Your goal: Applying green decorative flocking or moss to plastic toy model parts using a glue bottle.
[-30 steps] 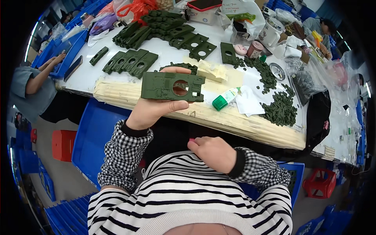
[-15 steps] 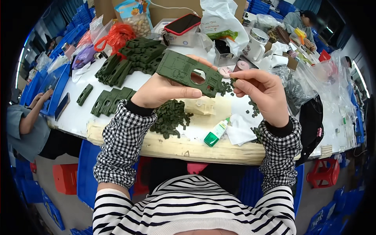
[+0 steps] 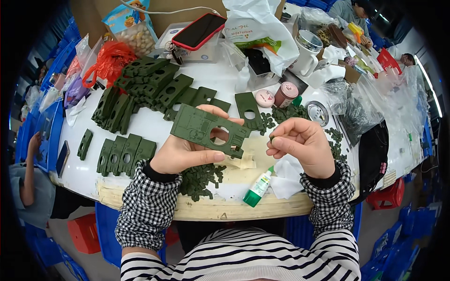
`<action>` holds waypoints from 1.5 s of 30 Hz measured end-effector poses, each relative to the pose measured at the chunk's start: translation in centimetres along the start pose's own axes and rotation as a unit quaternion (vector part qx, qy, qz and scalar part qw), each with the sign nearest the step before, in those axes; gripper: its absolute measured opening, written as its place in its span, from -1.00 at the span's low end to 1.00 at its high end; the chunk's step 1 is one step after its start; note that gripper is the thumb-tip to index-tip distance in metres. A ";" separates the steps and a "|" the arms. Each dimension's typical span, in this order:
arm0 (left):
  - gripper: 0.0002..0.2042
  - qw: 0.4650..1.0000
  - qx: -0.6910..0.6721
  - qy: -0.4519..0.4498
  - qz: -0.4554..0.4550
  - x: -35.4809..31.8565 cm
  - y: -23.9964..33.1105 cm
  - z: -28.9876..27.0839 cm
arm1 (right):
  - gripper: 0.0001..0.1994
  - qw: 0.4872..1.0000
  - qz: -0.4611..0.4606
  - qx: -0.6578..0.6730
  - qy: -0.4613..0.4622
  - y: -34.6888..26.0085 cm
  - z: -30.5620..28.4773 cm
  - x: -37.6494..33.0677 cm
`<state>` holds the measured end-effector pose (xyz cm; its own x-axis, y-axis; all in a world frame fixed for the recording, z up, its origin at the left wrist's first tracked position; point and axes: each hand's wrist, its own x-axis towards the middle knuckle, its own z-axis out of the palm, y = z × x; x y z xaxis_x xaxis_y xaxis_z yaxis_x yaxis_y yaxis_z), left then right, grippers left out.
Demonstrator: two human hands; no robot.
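My left hand holds a dark green plastic toy tank hull with a round hole, tilted above the table. To its right, apart from the hull, my right hand pinches a tiny dark green part between thumb and fingertip. Below the hull lies a heap of small green parts, next to a pale beige block partly hidden by my hand. Near the table's front edge lie a green-and-white glue bottle and a white tissue. Another green hull lies flat beyond my hands.
More green hulls are stacked at the back left, with a row of them nearer. Behind stand a phone, a white plastic bag, a white mug and a pink tin. Co-workers sit left and far right.
The view has shifted, so the table sits lower and more of its back shows. My right hand has drawn slightly away from the hull, which stays in my left hand.
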<state>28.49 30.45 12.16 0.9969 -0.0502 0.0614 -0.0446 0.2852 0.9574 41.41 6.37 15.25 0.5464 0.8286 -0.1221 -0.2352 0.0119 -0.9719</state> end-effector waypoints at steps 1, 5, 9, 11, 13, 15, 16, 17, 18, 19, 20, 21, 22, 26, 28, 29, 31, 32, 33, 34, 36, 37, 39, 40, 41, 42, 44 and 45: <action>-0.33 1.000 0.000 0.000 -0.003 0.1 -0.1 0.0 | -0.86 1.000 0.008 -0.002 0.001 0.1 -0.1 0.0; -0.33 0.999 -0.037 -0.009 -0.009 -0.1 0.5 0.7 | -0.87 1.000 -0.007 -0.004 -0.005 0.3 0.0 0.1; -0.32 0.999 -0.038 -0.023 0.002 0.0 0.7 1.3 | -0.90 0.994 -0.094 -0.063 -0.004 0.7 0.7 0.0; -0.32 0.999 -0.041 -0.021 0.004 -0.1 0.4 1.6 | -0.92 0.986 -0.131 -0.102 0.009 1.0 1.1 -0.5; -0.32 0.997 -0.068 -0.019 -0.006 -0.2 0.2 1.8 | -0.93 0.976 -0.149 -0.155 0.020 0.8 1.7 -0.6; -0.30 0.997 -0.067 -0.033 -0.004 -0.3 -0.3 1.9 | -0.92 0.952 -0.189 -0.240 0.022 1.0 1.8 -0.7; -0.30 0.998 -0.061 -0.032 -0.008 -0.3 -0.4 2.0 | -0.92 0.954 -0.188 -0.230 0.028 1.2 2.1 -0.7; -0.29 0.998 -0.052 -0.033 -0.010 -0.3 -0.4 2.1 | -0.92 0.947 -0.204 -0.248 0.023 1.3 2.3 -0.6; -0.27 0.999 -0.032 -0.039 -0.004 -0.3 -0.6 2.1 | -0.92 0.939 -0.219 -0.265 0.018 1.5 2.4 -0.5; -0.27 0.999 -0.028 -0.043 -0.003 -0.4 -0.8 2.2 | -0.92 0.930 -0.235 -0.283 0.013 1.7 2.5 -0.5; -0.27 0.999 -0.025 -0.046 0.000 -0.4 -1.0 2.2 | -0.92 0.926 -0.239 -0.292 0.023 1.9 2.6 -0.4; -0.27 0.999 -0.022 -0.049 0.003 -0.3 -1.1 2.2 | -0.92 0.923 -0.239 -0.300 0.022 2.0 2.6 -0.4; -0.27 0.999 -0.019 -0.050 -0.002 -0.3 -1.2 2.3 | -0.92 0.920 -0.239 -0.308 0.020 2.0 2.6 -0.5; -0.26 0.999 -0.002 -0.045 -0.012 -0.4 -0.8 2.5 | -0.92 0.915 -0.231 -0.330 0.007 2.2 2.8 -0.6; -0.26 0.999 0.002 -0.042 -0.014 -0.5 -1.1 2.4 | -0.92 0.914 -0.220 -0.340 -0.004 2.3 2.7 -0.4; -0.25 0.999 -0.001 -0.045 -0.017 -0.5 -1.2 2.5 | -0.91 0.917 -0.217 -0.334 -0.007 2.4 2.6 -0.4; -0.25 0.999 -0.007 -0.049 -0.022 -0.5 -1.1 2.5 | -0.91 0.923 -0.210 -0.321 -0.014 2.7 2.4 -0.4; -0.25 0.998 -0.006 -0.050 -0.021 -0.5 -1.1 2.5 | -0.90 0.922 -0.210 -0.323 -0.016 2.7 2.3 -0.3; -0.25 0.999 -0.003 -0.047 -0.020 -0.6 -1.2 2.5 | -0.90 0.918 -0.215 -0.332 -0.018 2.7 2.3 -0.3; -0.25 0.999 0.000 -0.044 -0.018 -0.6 -1.2 2.5 | -0.90 0.914 -0.219 -0.340 -0.020 2.7 2.3 -0.3; -0.26 0.999 0.002 -0.050 -0.012 -0.5 -1.5 2.5 | -0.90 0.908 -0.222 -0.355 -0.018 2.7 2.3 -0.3; -0.27 0.999 -0.002 -0.049 -0.017 -0.5 -1.5 2.5 | -0.90 0.909 -0.221 -0.354 -0.017 2.8 2.3 -0.4; -0.28 0.999 -0.009 -0.045 -0.023 -0.5 -1.5 2.5 | -0.90 0.908 -0.221 -0.354 -0.017 2.8 2.3 -0.3; -0.28 0.999 -0.006 -0.044 -0.014 -0.5 -1.5 2.6 | -0.90 0.907 -0.222 -0.356 -0.016 2.8 2.3 -0.3; -0.29 0.999 -0.002 -0.042 -0.005 -0.5 -1.6 2.5 | -0.90 0.906 -0.224 -0.358 -0.015 2.8 2.3 -0.2; -0.30 0.999 0.002 -0.040 0.004 -0.5 -1.6 2.5 | -0.90 0.905 -0.226 -0.361 -0.014 2.9 2.4 -0.2; -0.31 0.999 0.006 -0.038 0.006 -0.5 -1.4 2.7 | -0.90 0.903 -0.228 -0.364 -0.010 2.9 2.4 -0.2; -0.32 0.999 0.008 -0.037 0.007 -0.5 -1.4 2.7 | -0.90 0.902 -0.229 -0.366 -0.007 2.9 2.5 -0.2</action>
<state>27.86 27.48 11.58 0.9886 -0.1168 0.0950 -0.0603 0.2709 0.9607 38.62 7.60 12.90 0.4396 0.8381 0.3230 0.6096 -0.0143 -0.7926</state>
